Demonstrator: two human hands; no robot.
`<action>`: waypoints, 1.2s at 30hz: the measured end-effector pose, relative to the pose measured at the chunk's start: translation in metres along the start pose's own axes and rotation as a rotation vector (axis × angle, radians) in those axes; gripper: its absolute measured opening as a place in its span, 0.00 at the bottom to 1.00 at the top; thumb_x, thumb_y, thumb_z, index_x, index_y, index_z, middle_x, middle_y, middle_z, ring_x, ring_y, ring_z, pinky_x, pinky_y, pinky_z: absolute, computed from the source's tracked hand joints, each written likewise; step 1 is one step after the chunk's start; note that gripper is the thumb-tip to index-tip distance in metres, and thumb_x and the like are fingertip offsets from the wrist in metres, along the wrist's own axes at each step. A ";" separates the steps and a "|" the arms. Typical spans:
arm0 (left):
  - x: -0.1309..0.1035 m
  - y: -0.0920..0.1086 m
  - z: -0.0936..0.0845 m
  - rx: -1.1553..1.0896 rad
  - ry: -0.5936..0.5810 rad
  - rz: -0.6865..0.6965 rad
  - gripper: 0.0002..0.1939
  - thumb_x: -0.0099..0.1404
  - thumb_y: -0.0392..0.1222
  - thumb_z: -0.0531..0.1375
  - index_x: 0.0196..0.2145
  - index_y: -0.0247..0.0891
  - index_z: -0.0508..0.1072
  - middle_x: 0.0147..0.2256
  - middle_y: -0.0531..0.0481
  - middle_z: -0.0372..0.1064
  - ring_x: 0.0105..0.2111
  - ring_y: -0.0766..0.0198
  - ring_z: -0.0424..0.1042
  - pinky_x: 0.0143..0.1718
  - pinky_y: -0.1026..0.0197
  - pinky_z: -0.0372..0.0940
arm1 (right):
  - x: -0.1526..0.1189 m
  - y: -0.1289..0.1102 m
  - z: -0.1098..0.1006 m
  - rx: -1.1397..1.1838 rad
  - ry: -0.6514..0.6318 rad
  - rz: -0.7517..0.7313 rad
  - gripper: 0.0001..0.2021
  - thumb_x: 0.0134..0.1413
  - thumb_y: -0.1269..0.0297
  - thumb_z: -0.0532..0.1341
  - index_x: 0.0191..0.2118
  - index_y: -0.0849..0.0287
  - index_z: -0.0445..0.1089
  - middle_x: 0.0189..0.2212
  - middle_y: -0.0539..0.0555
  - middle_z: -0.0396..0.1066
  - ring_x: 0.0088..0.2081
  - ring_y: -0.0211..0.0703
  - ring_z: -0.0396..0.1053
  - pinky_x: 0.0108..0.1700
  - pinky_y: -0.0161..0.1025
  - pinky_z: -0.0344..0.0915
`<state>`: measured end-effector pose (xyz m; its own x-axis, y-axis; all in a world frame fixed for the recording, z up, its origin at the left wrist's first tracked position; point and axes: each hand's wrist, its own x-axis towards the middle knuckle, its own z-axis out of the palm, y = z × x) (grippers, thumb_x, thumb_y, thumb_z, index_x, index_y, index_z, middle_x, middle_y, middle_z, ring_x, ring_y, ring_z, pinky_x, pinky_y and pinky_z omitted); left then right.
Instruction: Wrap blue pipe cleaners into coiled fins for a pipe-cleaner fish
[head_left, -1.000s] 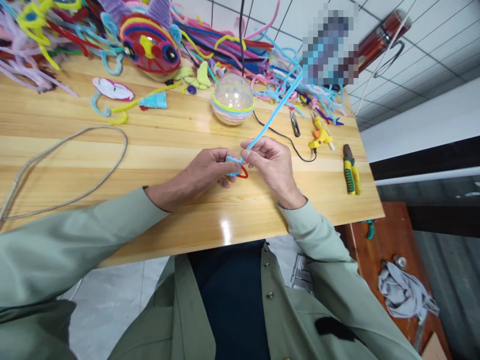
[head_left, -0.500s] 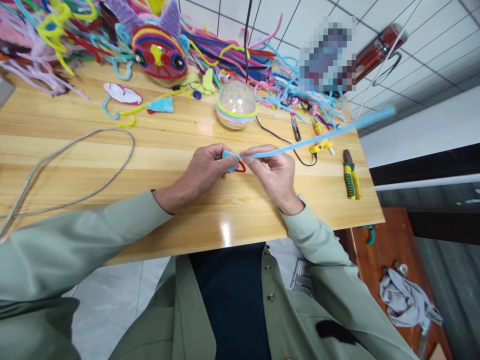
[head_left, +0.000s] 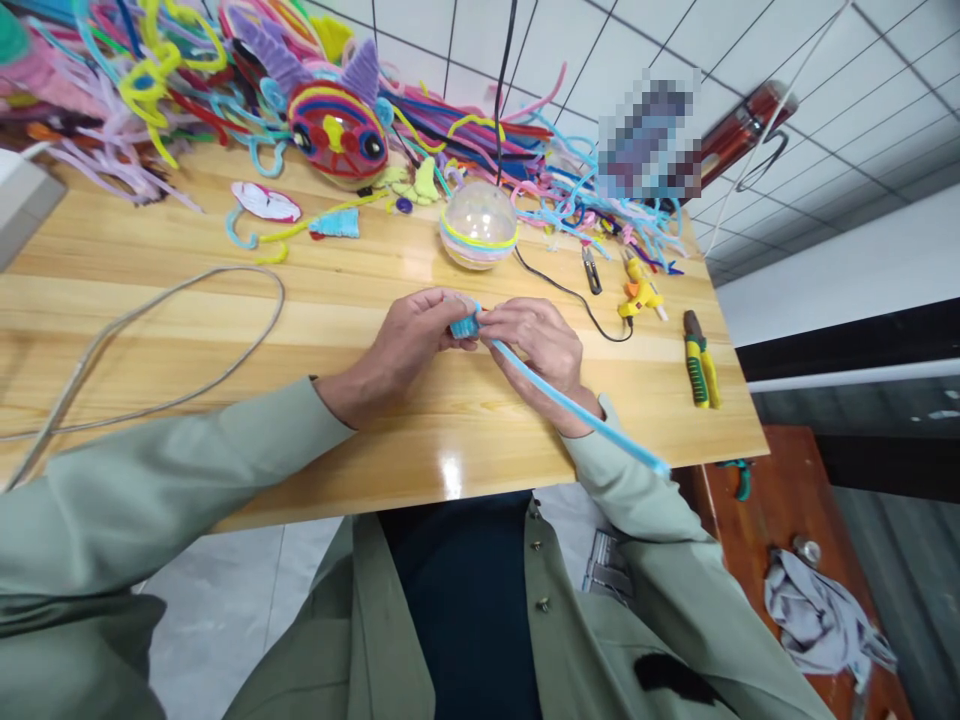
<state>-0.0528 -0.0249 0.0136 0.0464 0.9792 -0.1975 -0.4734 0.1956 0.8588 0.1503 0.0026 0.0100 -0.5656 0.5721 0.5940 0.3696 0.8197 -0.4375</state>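
Between thumb and fingers, my left hand (head_left: 416, 325) pinches a small light-blue piece of coiled pipe cleaner (head_left: 465, 326). Right beside it, my right hand (head_left: 541, 345) is closed on a long light-blue pipe cleaner (head_left: 577, 408), close to where it meets the coiled piece. The free end of the strand slants down to the right across my wrist and sleeve. A bit of red shows at the coil's edge, mostly hidden by my fingers. Ahead of my hands sits a clear plastic ball (head_left: 480, 225) with yellow, blue and pink bands round it.
Behind are a colourful fish-like figure (head_left: 337, 135) and heaps of pipe cleaners (head_left: 465, 120). A similar blue piece (head_left: 337, 223) lies at left. Thread snips (head_left: 592, 270), a yellow glue gun (head_left: 641, 295) and pliers (head_left: 700, 360) lie at right. A cable (head_left: 277, 290) loops at left.
The long pipe cleaner has swung from pointing up and right to pointing down and right. My right hand has turned over beside the coiled piece; my left hand keeps its pinch.
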 end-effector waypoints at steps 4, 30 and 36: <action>-0.001 0.001 0.000 0.005 -0.012 -0.018 0.12 0.56 0.46 0.77 0.28 0.37 0.82 0.30 0.49 0.77 0.32 0.64 0.75 0.40 0.60 0.76 | -0.001 0.004 0.002 -0.034 -0.007 0.005 0.16 0.79 0.52 0.60 0.46 0.47 0.86 0.47 0.57 0.89 0.52 0.56 0.84 0.60 0.61 0.80; 0.001 -0.006 -0.004 0.199 0.093 0.106 0.12 0.64 0.48 0.74 0.28 0.40 0.82 0.29 0.50 0.78 0.31 0.61 0.74 0.39 0.56 0.70 | 0.012 -0.010 0.014 0.724 -0.076 0.808 0.29 0.50 0.35 0.79 0.30 0.55 0.71 0.25 0.46 0.70 0.28 0.36 0.60 0.32 0.37 0.60; 0.000 -0.008 -0.002 0.183 0.108 0.119 0.10 0.63 0.47 0.74 0.28 0.40 0.84 0.29 0.50 0.79 0.32 0.62 0.74 0.40 0.57 0.71 | 0.013 -0.012 0.013 0.770 -0.045 0.846 0.28 0.47 0.40 0.82 0.29 0.55 0.69 0.25 0.44 0.67 0.28 0.34 0.57 0.32 0.36 0.57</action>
<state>-0.0511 -0.0270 0.0056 -0.0992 0.9865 -0.1305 -0.3021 0.0951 0.9485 0.1286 -0.0007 0.0139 -0.3822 0.9180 -0.1059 0.1034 -0.0714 -0.9921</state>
